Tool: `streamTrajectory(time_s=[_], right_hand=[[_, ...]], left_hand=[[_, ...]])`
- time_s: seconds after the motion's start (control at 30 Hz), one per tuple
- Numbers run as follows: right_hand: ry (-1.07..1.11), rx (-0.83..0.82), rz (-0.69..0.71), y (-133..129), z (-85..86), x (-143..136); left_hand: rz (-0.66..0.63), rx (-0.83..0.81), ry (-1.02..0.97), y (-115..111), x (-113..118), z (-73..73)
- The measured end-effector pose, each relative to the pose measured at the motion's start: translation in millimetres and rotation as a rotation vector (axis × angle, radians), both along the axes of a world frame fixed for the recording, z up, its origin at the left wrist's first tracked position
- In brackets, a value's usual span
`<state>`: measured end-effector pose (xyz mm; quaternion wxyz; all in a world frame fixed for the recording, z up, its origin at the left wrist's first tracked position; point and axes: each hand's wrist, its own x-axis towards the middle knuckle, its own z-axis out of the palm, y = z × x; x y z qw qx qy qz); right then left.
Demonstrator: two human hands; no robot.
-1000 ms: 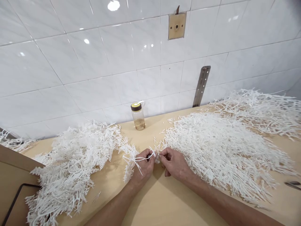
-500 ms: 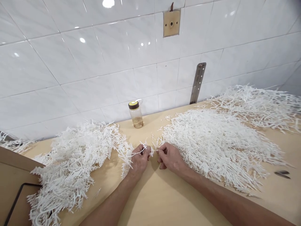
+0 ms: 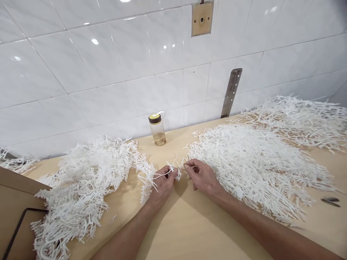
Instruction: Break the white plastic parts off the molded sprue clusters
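Left hand (image 3: 162, 184) and right hand (image 3: 202, 177) side by side on table (image 3: 189, 231). Stick pile (image 3: 84, 180) left, bigger pile (image 3: 255, 162) right, bottle (image 3: 157, 129) behind.

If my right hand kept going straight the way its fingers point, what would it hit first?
Probably the left hand, which holds a white plastic branched strip: the right hand points leftward at it across a small gap, though depth is unclear.
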<state>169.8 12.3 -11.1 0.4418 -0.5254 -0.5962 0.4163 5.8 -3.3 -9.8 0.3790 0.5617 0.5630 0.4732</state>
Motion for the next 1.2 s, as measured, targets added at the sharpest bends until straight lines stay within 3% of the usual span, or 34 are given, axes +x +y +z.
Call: streamTrajectory(time_s=[0.23, 0.43, 0.7, 0.93, 1.2], right_hand=[[-0.075, -0.017, 0.148, -3.7, -0.3, -2.4], [-0.1, -0.037, 0.091, -3.1, -5.2, -3.0], [-0.266, 0.112, 0.072, -6.8, -3.1, -6.0], [-0.134, -0.13, 0.039, 0.2, -10.2, -14.5], [0.061, -0.143, 0.02, -1.2, -9.0, -12.0]], left_hand=[[-0.056, 0.02, -0.038, 2.1, 1.5, -8.3], [-0.054, 0.003, -0.003, 1.4, 2.5, -5.5], [-0.03, 0.043, 0.044, 0.0, 4.1, -4.4], [0.032, 0.072, 0.055, -0.1, 1.0, -5.6], [0.106, -0.069, -0.108, 1.8, 2.2, -3.6]])
